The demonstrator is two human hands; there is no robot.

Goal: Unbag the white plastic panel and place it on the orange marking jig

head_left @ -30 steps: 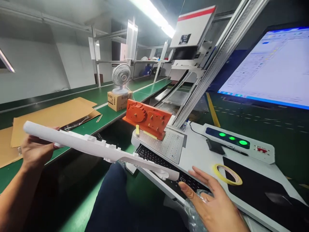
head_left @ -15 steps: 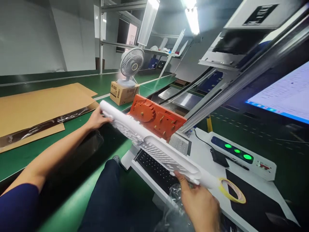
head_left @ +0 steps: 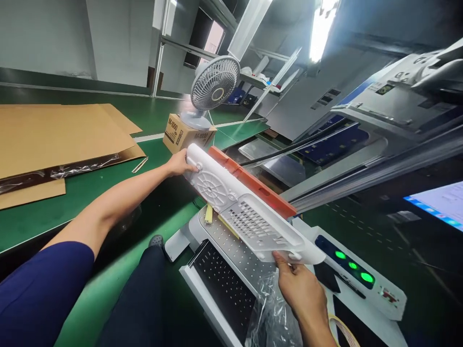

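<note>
A long white plastic panel (head_left: 249, 202) with a round spoked pattern and a slotted grille is held up, slanting down to the right. My left hand (head_left: 180, 163) grips its upper left end between thumb and fingers. Its lower right end is pinched by my right hand (head_left: 302, 284). Right behind the panel stands an orange fixture (head_left: 253, 183), mostly hidden by it. Beneath lies a perforated metal plate (head_left: 231, 243) with yellow strips on it. Clear plastic film (head_left: 277, 313) hangs beside my right hand.
A grey fan (head_left: 215, 89) stands on a cardboard box (head_left: 181, 135) behind. Flat cardboard (head_left: 68, 135) lies on the left. To the right are a panel with green-lit buttons (head_left: 352, 265), a tape roll (head_left: 343, 331) and a monitor (head_left: 439, 202).
The white panel has turned to show its broad face and moved over the orange fixture, both hands still on it. The camera view has shifted, and more of the perforated plate shows.
</note>
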